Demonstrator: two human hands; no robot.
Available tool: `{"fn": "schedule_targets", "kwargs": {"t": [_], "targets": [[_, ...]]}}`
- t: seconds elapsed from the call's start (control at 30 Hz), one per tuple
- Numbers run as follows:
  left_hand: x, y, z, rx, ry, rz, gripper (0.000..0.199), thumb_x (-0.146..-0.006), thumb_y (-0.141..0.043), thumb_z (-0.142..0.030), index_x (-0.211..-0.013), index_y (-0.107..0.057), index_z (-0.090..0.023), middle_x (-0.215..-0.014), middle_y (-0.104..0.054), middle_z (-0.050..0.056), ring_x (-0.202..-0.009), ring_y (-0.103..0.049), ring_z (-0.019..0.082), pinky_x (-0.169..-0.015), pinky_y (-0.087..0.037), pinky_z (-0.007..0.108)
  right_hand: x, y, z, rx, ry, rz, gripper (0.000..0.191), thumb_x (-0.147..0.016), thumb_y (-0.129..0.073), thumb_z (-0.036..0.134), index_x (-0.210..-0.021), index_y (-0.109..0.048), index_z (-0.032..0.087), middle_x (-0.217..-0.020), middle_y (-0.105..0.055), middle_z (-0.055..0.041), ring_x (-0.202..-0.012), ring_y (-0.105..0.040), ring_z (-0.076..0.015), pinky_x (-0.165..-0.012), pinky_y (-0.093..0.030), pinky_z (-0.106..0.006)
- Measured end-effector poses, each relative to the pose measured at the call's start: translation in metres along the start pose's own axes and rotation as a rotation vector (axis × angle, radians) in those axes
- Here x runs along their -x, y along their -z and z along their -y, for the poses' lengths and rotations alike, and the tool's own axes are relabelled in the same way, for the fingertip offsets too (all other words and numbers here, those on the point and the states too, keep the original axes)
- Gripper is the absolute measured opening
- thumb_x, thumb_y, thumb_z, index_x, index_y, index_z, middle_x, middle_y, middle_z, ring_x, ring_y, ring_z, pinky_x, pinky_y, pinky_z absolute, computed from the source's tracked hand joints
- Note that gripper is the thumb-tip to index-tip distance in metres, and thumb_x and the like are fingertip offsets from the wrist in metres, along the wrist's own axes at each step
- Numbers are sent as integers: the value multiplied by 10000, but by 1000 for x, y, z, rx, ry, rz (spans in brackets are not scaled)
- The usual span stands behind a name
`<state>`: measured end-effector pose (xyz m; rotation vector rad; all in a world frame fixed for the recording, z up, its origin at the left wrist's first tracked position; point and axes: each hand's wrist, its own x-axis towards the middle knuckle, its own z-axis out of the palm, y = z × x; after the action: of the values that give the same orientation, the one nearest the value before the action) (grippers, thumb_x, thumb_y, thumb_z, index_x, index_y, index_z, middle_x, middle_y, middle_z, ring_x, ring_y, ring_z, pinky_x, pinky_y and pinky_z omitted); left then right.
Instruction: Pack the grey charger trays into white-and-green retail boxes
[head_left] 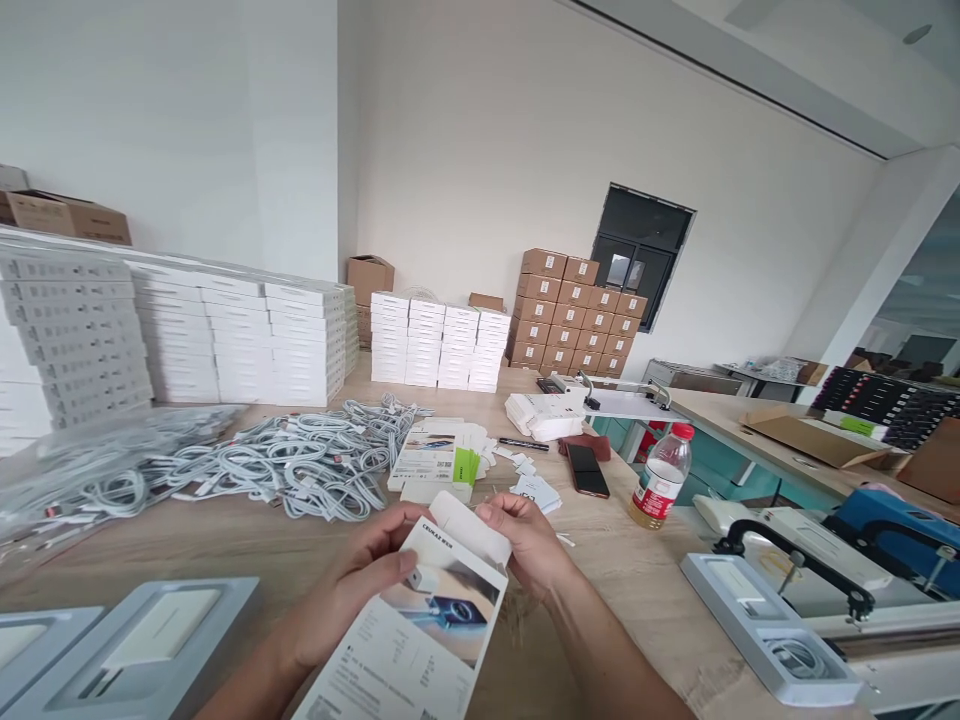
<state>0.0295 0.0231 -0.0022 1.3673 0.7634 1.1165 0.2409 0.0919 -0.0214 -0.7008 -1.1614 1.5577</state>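
from where i stand, the printed carton (420, 640) is in both hands, tilted above the near side of the bench (622, 590). the left hand (356, 580) is closed on its upper left edge, thumb across the front; the right hand (529, 545) has finger and thumb pinched together at the top flap (471, 530). that flap stands open, so i'd call this carton partly made up, its top not closed. whether anything is inside, i can't tell.

plenty looks finished further back: white boxes (439, 345) stand in neat stacks behind the cables. the right-hand tray (759, 622) holds both a charger (739, 582) and a coiled cable (795, 657), so it seems fully loaded. the nearer left-hand tray (236, 600) shows an adapter (161, 630), with no cable that i can see. a heap of loose cables (300, 465) and more cartons (429, 458) lie waiting beyond the hands.
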Motion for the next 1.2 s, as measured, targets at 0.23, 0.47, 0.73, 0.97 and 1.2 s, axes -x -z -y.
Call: {"fn": "schedule_targets", "kwargs": {"t": [0.23, 0.47, 0.73, 0.97, 1.2], "targets": [[0, -1, -2, -64, 25, -5, 328, -844, -655, -396, -1144, -623, -267, -977, -707, 41, -854, -639, 232, -741, -488, 293, 2, -3, -6, -58, -228, 100, 430, -511, -924, 376, -794, -716, 129, -713, -717, -22, -600, -605, -129, -622, -446, -270], [-1, -4, -3, -13, 106, -78, 565, -820, -681, -431, -1320, -441, -321, -929, -695, 29, -806, -676, 247, -696, -507, 321, 4, -1, -2, 113, -53, 122, 337, -552, -893, 411, -663, -688, 167, -660, -696, 17, -556, -559, -112, -577, -400, -255], [-3, -2, 0, 2, 69, -111, 419, -807, -696, -403, -1197, -615, -274, -1005, -716, 39, -882, -664, 244, -764, -501, 313, 7, -4, 3, 154, -34, 142, 315, -620, -854, 454, -712, -743, 174, -655, -698, 14, -566, -552, -112, -605, -402, -259], [-9, -7, 0, 125, -8, -264, 385, -702, -738, -408, -1041, -672, -240, -892, -726, 30, -755, -670, 221, -656, -482, 276, 11, -7, 7, -125, -161, 200, 326, -670, -834, 441, -859, -770, 184, -773, -747, -28, -703, -648, -160, -746, -470, -295], [-14, 0, 10, 112, -25, -365, 441, -658, -721, -471, -1019, -652, -228, -823, -707, 38, -726, -658, 245, -635, -476, 299, 17, -13, 9, -42, -134, 337, 486, -746, -729, 579, -1095, -727, 240, -1003, -753, -65, -915, -685, -235, -835, -502, -372]]}}
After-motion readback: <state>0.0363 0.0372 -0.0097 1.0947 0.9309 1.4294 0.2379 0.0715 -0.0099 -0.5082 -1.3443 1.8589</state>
